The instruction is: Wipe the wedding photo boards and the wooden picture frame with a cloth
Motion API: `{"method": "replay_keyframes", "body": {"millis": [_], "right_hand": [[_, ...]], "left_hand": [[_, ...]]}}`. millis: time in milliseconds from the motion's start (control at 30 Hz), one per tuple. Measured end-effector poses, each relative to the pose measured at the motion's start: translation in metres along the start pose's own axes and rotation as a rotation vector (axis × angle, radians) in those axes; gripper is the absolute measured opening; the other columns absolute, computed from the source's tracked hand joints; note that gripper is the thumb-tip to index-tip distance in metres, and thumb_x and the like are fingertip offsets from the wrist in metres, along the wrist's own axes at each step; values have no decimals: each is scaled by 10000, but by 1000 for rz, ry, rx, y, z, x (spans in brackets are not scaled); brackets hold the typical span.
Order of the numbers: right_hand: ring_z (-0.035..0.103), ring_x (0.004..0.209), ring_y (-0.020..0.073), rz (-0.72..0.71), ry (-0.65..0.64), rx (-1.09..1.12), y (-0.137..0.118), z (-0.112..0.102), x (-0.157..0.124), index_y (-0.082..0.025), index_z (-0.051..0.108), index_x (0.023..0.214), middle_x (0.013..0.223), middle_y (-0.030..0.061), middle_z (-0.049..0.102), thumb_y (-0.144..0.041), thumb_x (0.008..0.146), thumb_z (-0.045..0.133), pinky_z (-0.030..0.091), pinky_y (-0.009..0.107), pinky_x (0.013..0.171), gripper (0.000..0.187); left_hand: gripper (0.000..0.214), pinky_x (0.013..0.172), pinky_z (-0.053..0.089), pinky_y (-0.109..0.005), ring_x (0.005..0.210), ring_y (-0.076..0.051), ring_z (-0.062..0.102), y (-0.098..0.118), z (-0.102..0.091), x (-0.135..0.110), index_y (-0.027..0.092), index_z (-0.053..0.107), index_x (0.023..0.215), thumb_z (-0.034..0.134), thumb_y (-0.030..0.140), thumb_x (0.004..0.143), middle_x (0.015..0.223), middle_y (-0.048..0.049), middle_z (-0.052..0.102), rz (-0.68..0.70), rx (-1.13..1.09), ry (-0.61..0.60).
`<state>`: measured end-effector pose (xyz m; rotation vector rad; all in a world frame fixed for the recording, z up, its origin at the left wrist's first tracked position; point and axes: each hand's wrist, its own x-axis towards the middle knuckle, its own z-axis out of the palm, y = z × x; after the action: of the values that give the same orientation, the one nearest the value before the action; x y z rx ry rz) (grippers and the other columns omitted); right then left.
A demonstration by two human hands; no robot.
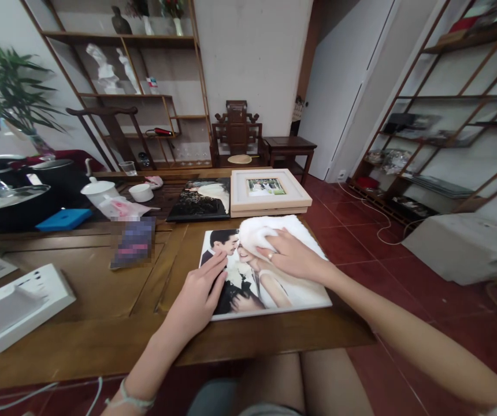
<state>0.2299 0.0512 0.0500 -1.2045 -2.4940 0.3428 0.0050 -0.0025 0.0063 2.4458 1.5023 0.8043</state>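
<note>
- At the near edge of the tabletop (101,300), right in front of the person, lies a large photo print (270,283), flat and face up, its long axis running away from the body and slightly to the right.
- On its upper half sits a white cloth (259,234), bunched and soft, under the right hand (289,254); that grip is narrow, fingers curled down and pressing the cloth onto the glossy surface, a ring on one finger.
- The left hand (199,294) lies flat and spread on the print's left edge, holding nothing, palm down where print meets wood; both hands are equally near, the right further up the print.
- The print looks stiff and smooth with a white border and thin sides; the cloth looks fluffy, like towelling.
- Beyond the print, well apart, a pale boxed frame (270,193) with a small picture in its window stands squarely, and just beside it on the left lies a dark print (200,199), flat and shiny.
- Further left stand a white bowl (141,192), a blue pad (64,219) and a white box (18,303) near the tabletop's left end.
- The tabletop is dark brown wood with visible planks and grooves.
</note>
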Motion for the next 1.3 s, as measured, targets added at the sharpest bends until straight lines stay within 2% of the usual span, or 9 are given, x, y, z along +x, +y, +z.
{"method": "replay_keyframes", "body": {"millis": [167,300,433,733,833,933,1100,1167,1300], "right_hand": [[529,1064,270,-100,-90,72,-28,15,51,-158,620,952,1093,118,638,-361,944,362,326,444,941,328],[539,1047,273,-172,-77,68,-35,24,64,-129,618,945,1080,138,645,-328,947,356,296,466,963,329],[533,1059,265,-155,-16,57,-20,22,44,-137,624,925,1039,114,659,-331,948,368,273,446,999,322],[448,1223,298,145,65,-27,33,-5,-14,-174,617,1001,1230,109,589,-309,935,369,298,471,1023,290],[350,1308,294,89,52,-74,23,-3,-32,-154,627,907,1226,149,586,-278,922,388,253,499,1061,269],[238,1367,283,43,-24,-68,-7,-1,-61,-139,635,873,1329,187,500,-197,858,450,150,539,1103,194],[149,1393,274,-111,-214,66,-57,-5,-101,-217,644,1012,1420,73,422,-152,745,535,83,554,1120,296],[174,1389,250,-126,-240,95,-58,-7,-101,-226,620,1089,1409,63,439,-164,759,535,91,517,1131,346],[283,1351,244,-63,-122,45,-24,-9,-70,-162,655,928,1355,141,487,-240,865,476,142,460,1129,206]], "left_hand": [[380,1023,420,-445,1242,-250,486,0,0,0,136,587,1206,380,279,921,1303,-118,563,17,-4,32],[368,1005,440,-442,1199,-257,530,0,0,1,143,605,1184,392,279,917,1262,-120,597,17,-16,44],[386,1037,406,-434,1239,-252,490,0,1,1,115,595,1196,391,285,916,1300,-128,565,1,-25,32],[394,1057,382,-440,1265,-235,461,-1,1,0,126,577,1217,374,284,919,1322,-109,546,-11,-11,21],[397,1056,383,-439,1262,-240,464,-1,1,0,120,581,1214,381,292,917,1318,-114,549,-3,-9,30],[380,1051,389,-443,1248,-245,480,-1,2,1,140,598,1194,395,293,911,1306,-108,561,16,-25,47],[386,1053,383,-452,1256,-248,469,-1,2,1,133,590,1203,388,291,914,1308,-107,559,6,-11,37],[397,1054,383,-449,1259,-250,465,-2,2,1,118,584,1209,383,293,916,1314,-115,552,4,-4,27],[407,1059,380,-434,1259,-247,467,-2,1,2,82,592,1194,367,280,919,1309,-137,553,28,-6,17]]}}
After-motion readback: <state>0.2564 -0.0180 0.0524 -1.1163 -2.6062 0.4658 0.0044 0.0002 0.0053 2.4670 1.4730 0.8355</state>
